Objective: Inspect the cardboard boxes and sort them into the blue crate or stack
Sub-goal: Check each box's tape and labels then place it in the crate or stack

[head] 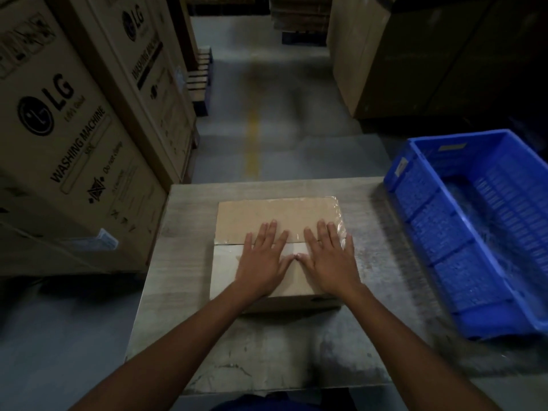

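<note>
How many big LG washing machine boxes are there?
2, both left of the table: the near LG box and the far LG box behind it. Others may be hidden.

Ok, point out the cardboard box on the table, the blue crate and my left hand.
cardboard box [267,212], head view, bare far flap of its top.
blue crate [428,225], head view, outer face of its left long wall.
left hand [262,262], head view, back of the hand.
</note>
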Demonstrator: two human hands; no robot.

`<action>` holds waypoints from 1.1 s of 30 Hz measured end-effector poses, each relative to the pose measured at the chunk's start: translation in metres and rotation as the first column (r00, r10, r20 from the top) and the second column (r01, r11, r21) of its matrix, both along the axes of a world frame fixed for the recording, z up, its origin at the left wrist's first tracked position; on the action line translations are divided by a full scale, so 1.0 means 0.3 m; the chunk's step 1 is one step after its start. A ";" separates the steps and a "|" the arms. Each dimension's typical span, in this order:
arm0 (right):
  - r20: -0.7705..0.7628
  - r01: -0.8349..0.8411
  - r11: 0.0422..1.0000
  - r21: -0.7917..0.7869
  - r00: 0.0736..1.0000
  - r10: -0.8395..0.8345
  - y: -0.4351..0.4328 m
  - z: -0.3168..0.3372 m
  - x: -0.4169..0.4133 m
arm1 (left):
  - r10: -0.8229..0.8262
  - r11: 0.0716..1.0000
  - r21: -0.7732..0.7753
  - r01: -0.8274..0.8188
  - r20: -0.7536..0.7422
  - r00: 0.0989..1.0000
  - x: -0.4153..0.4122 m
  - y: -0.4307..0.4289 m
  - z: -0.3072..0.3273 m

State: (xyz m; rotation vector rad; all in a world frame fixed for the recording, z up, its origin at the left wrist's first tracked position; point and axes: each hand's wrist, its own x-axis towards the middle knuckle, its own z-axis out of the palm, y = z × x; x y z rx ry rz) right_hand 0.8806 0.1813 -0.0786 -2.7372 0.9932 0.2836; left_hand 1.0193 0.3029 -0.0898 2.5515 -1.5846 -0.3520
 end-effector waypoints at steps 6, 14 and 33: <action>-0.074 0.035 0.997 0.069 0.997 -0.030 0.002 0.024 0.037 | -0.008 1.000 0.030 0.008 -0.002 1.000 0.005 0.032 0.007; -0.100 0.043 0.997 0.071 0.994 -0.035 0.048 0.017 0.047 | 0.203 0.977 0.052 -0.205 0.050 0.978 0.089 0.189 -0.006; 0.160 0.007 0.991 -0.133 0.987 0.014 0.092 0.051 0.067 | 0.419 0.881 -0.053 -0.470 -0.371 0.828 0.142 0.193 0.054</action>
